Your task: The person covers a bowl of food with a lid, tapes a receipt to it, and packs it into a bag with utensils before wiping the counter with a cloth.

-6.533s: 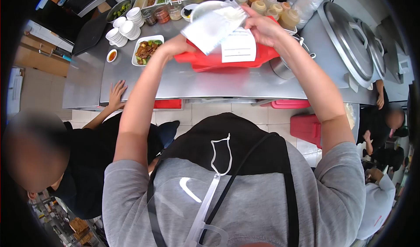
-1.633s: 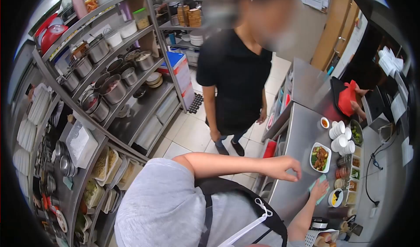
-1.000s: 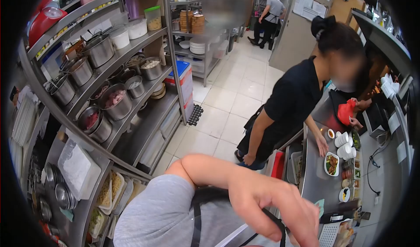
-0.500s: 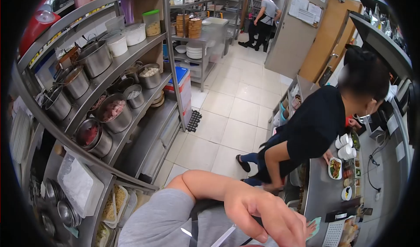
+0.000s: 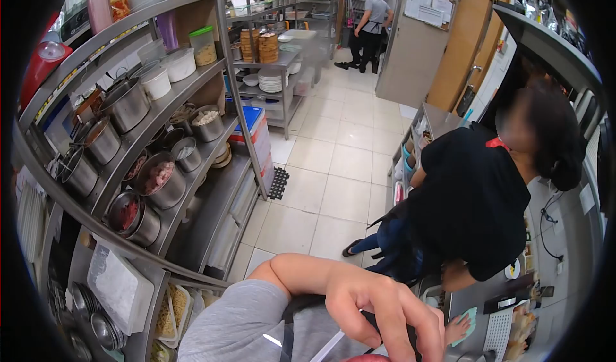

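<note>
My left hand is bent across in front of my chest at the bottom of the view, its fingers curled downward. A red edge shows below those fingers, cut off by the frame, and I cannot make out what it is. On the steel counter at the lower right, my right hand rests on a light green cloth, fingers over it. Its wrist is hidden behind my left hand. A white perforated tray lies on the counter to the right of the cloth.
A co-worker in black stands close by at the counter on the right. Steel shelving on the left carries several pots, with a white tub below. Farther back, a person in grey stands by a door.
The co-worker in black has straightened, turned and come nearer, now hiding the bowl and white cups on the counter. My view has shifted slightly right. My hands stay almost in place.
</note>
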`<control>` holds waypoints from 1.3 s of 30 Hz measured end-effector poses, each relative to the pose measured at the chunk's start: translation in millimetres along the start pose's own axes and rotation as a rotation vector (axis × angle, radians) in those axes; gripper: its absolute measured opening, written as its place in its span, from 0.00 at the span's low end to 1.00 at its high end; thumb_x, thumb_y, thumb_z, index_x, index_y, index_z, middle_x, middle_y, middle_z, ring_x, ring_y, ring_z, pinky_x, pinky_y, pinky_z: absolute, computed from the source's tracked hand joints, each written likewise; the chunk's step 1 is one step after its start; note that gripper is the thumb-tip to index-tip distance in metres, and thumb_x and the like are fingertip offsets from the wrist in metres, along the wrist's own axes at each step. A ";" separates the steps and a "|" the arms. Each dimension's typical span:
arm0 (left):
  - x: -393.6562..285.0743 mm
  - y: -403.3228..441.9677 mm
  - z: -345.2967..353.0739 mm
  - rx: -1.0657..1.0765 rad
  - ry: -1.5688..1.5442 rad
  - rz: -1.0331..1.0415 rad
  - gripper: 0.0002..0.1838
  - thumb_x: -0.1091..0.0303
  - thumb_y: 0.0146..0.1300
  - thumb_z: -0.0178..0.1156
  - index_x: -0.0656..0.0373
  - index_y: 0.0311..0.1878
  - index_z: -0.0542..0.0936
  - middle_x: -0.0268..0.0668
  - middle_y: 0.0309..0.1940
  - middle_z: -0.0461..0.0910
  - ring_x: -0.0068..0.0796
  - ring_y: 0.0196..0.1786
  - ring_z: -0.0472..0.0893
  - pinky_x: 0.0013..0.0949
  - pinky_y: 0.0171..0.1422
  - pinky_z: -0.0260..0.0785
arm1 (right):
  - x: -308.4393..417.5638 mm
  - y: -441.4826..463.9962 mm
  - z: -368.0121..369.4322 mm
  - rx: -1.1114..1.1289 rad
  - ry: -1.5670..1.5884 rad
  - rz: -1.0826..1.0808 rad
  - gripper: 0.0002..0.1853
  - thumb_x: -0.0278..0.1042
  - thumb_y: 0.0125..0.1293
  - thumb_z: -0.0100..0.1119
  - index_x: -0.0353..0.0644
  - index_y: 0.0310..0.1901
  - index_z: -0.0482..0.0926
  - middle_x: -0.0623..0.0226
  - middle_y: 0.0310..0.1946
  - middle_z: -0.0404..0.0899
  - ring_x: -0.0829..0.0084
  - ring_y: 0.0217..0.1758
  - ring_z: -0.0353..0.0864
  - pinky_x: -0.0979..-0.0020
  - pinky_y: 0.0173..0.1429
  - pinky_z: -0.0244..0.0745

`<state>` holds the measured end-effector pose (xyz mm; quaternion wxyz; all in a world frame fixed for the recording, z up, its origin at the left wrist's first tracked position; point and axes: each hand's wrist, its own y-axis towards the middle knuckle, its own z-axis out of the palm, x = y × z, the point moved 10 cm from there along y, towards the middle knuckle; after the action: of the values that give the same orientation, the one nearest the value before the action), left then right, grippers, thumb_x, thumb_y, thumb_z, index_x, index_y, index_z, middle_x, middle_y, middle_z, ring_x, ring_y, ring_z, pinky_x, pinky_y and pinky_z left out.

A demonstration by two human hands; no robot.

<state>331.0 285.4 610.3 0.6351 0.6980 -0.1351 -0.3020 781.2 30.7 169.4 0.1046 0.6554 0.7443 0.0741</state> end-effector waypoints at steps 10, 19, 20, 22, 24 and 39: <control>28.0 -30.4 -15.6 -0.089 0.085 -0.322 0.10 0.75 0.51 0.52 0.62 0.37 0.78 0.48 0.44 0.72 0.44 0.48 0.68 0.40 0.51 0.60 | -5.9 5.8 11.7 -0.084 0.014 -0.039 0.23 0.51 0.62 0.34 0.55 0.58 0.58 0.68 0.60 0.57 0.64 0.63 0.53 0.51 0.61 0.47; 17.6 -31.7 1.9 -0.048 0.115 -0.339 0.05 0.75 0.50 0.53 0.60 0.25 0.79 0.45 0.41 0.74 0.40 0.46 0.69 0.39 0.52 0.60 | -3.4 0.8 4.6 -0.108 0.018 -0.027 0.22 0.49 0.62 0.36 0.56 0.58 0.59 0.67 0.59 0.58 0.64 0.62 0.54 0.52 0.61 0.49; 13.8 -29.9 4.3 -0.049 0.113 -0.341 0.05 0.74 0.51 0.53 0.60 0.24 0.78 0.44 0.41 0.74 0.40 0.46 0.69 0.39 0.51 0.60 | -2.6 0.8 4.9 -0.110 0.020 -0.029 0.22 0.49 0.62 0.36 0.56 0.58 0.59 0.67 0.59 0.58 0.64 0.62 0.54 0.52 0.61 0.49; 8.9 -30.4 7.5 -0.055 0.117 -0.342 0.06 0.73 0.52 0.53 0.59 0.23 0.78 0.44 0.40 0.74 0.40 0.46 0.69 0.39 0.51 0.59 | -2.3 0.4 4.1 -0.115 0.016 -0.019 0.22 0.49 0.62 0.36 0.55 0.57 0.60 0.67 0.59 0.58 0.64 0.62 0.55 0.52 0.61 0.49; 7.7 -32.2 8.1 -0.078 0.069 -0.352 0.07 0.71 0.53 0.54 0.59 0.23 0.78 0.44 0.39 0.74 0.40 0.45 0.70 0.39 0.50 0.59 | -0.8 -1.7 1.0 -0.115 0.013 -0.021 0.22 0.49 0.62 0.36 0.55 0.57 0.60 0.67 0.59 0.59 0.64 0.62 0.55 0.52 0.60 0.50; 11.1 -29.5 16.1 -0.043 0.087 -0.445 0.12 0.67 0.55 0.54 0.62 0.41 0.76 0.51 0.45 0.70 0.43 0.49 0.68 0.44 0.52 0.57 | -3.3 -0.6 1.4 -0.115 -0.005 -0.009 0.22 0.49 0.62 0.36 0.55 0.57 0.60 0.68 0.58 0.60 0.66 0.61 0.57 0.54 0.60 0.52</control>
<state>324.4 270.7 578.8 0.5728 0.7092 0.0563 -0.4072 781.3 27.3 168.1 0.1442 0.6450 0.7417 0.1148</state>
